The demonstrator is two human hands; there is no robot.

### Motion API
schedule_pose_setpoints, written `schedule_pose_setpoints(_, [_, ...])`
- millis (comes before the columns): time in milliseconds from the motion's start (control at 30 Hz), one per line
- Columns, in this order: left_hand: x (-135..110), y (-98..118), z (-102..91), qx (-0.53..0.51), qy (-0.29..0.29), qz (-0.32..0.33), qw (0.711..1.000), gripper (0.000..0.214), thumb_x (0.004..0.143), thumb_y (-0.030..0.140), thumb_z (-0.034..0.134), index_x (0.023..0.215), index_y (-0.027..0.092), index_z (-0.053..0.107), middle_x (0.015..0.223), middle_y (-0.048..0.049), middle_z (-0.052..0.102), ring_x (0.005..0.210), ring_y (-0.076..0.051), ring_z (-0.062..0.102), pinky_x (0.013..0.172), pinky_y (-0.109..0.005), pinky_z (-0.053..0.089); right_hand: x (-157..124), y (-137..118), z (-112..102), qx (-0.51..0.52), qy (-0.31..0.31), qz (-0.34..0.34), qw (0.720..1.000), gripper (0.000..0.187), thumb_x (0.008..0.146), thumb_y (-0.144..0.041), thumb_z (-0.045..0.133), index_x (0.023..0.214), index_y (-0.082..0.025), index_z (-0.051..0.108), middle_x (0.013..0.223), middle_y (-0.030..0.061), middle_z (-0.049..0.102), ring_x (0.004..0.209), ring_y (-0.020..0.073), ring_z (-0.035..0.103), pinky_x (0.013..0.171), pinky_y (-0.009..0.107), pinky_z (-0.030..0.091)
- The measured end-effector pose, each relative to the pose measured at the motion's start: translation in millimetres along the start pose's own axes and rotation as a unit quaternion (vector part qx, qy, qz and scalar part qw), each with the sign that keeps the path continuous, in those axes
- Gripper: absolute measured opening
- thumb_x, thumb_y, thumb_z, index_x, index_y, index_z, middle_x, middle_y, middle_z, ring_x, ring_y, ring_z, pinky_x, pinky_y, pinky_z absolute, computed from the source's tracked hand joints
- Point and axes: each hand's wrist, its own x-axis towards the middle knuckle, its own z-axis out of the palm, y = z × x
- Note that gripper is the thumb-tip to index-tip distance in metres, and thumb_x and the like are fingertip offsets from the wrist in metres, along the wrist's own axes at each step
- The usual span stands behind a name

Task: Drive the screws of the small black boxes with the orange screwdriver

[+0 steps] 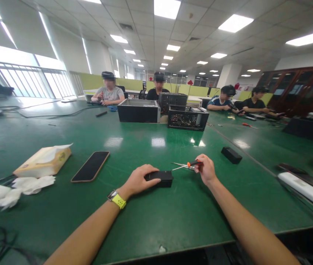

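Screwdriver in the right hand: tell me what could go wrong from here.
The screwdriver could slip and jab the left hand, which grips the black box. The right hand also holds a second thin metal tool, which might get in the way or scratch the box.

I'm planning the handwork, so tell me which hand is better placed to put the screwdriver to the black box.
The right hand, probably: it holds the orange-and-black screwdriver, its tip pointing toward the black box. The left hand is occupied, gripping that box on the green table.
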Motion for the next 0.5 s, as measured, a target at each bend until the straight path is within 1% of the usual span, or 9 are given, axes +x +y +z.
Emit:
schedule_pose_setpoints(67, [-0.2,0.6,-0.9,-0.003,-0.002,0.005,1.0,0.035,0.086,0.044,0.066,0.109,0.018,0.069,0.103,-0.0081,0.07,0.093,-0.024,0.064,0.086,-0.035,0.049,-0.6,-2.5,0.3,0.012,-0.002,-0.005,1.0,0.034,0.095,-0.033,0.059,0.126,-0.017,0.057,0.126,0.0096,0.059,0.105,0.0233,0.062,0.087,0.044,0.054])
schedule_pose_setpoints(100, [-0.4,0.8,-1.5,-0.006,-0.002,0.007,1.0,0.035,0.086,0.044,0.066,0.108,0.017,0.069,0.103,-0.0081,0.07,0.092,-0.023,0.064,0.085,-0.034,0.049,-1.4,-3.6,1.5,0.019,-0.004,-0.008,1.0,0.033,0.095,-0.032,0.059,0.125,-0.016,0.057,0.124,0.0094,0.06,0.103,0.0227,0.063,0.086,0.043,0.055])
schedule_pose_setpoints(133, [-0.7,1.3,-2.1,-0.009,-0.005,0.009,1.0,0.035,0.085,0.044,0.067,0.107,0.017,0.069,0.101,-0.0078,0.07,0.09,-0.023,0.064,0.084,-0.034,0.049,-2.7,-4.9,3.3,0.026,-0.006,-0.013,1.0,0.031,0.095,-0.033,0.06,0.121,-0.016,0.059,0.118,0.0085,0.062,0.097,0.0209,0.065,0.081,0.04,0.056])
schedule_pose_setpoints(200, [-1.2,3.0,-3.1,-0.017,-0.012,0.017,1.0,0.034,0.085,0.044,0.067,0.106,0.017,0.069,0.099,-0.0071,0.071,0.088,-0.022,0.065,0.082,-0.032,0.05,-6.6,-8.1,8.5,0.04,-0.011,-0.025,0.999,0.027,0.091,-0.036,0.064,0.106,-0.014,0.063,0.09,0.0028,0.066,0.07,0.0146,0.064,0.061,0.03,0.056])
schedule_pose_setpoints(267, [-1.2,6.6,-2.6,-0.027,-0.024,0.029,0.999,0.036,0.084,0.044,0.069,0.106,0.017,0.069,0.098,-0.0065,0.071,0.087,-0.021,0.066,0.081,-0.031,0.05,-10.9,-14.0,15.1,0.052,-0.016,-0.038,0.998,0.028,0.084,-0.042,0.069,0.09,-0.015,0.064,0.061,-0.0055,0.054,0.044,0.0085,0.05,0.041,0.022,0.045])
schedule_pose_setpoints(300, [-0.9,9.1,-1.3,-0.032,-0.031,0.037,0.998,0.037,0.082,0.045,0.07,0.107,0.017,0.069,0.098,-0.0063,0.072,0.088,-0.021,0.066,0.081,-0.03,0.05,-12.4,-18.5,18.9,0.056,-0.018,-0.045,0.997,0.031,0.08,-0.046,0.071,0.085,-0.016,0.064,0.054,-0.0079,0.048,0.039,0.007,0.044,0.037,0.02,0.04])
schedule_pose_setpoints(333, [-0.2,11.9,0.8,-0.037,-0.038,0.044,0.998,0.037,0.081,0.045,0.072,0.107,0.018,0.07,0.099,-0.006,0.072,0.089,-0.021,0.067,0.081,-0.03,0.05,-13.0,-24.3,23.0,0.058,-0.02,-0.053,0.997,0.034,0.078,-0.05,0.071,0.082,-0.017,0.064,0.052,-0.0086,0.046,0.038,0.0064,0.043,0.035,0.019,0.039])
schedule_pose_setpoints(400, [2.0,18.1,6.5,-0.046,-0.049,0.056,0.996,0.038,0.08,0.046,0.073,0.106,0.019,0.07,0.1,-0.0056,0.073,0.089,-0.022,0.067,0.08,-0.03,0.051,-10.6,-40.1,32.6,0.052,-0.025,-0.069,0.996,0.04,0.076,-0.056,0.07,0.08,-0.017,0.065,0.056,-0.0065,0.051,0.042,0.0071,0.048,0.037,0.019,0.042])
schedule_pose_setpoints(500, [5.6,25.6,15.0,-0.05,-0.053,0.063,0.995,0.041,0.077,0.048,0.076,0.105,0.019,0.071,0.1,-0.0061,0.073,0.09,-0.022,0.068,0.08,-0.029,0.051,1.1,-70.2,50.1,0.024,-0.051,-0.091,0.994,0.039,0.071,-0.052,0.076,0.086,-0.016,0.069,0.067,-0.0021,0.061,0.051,0.01,0.058,0.042,0.021,0.049])
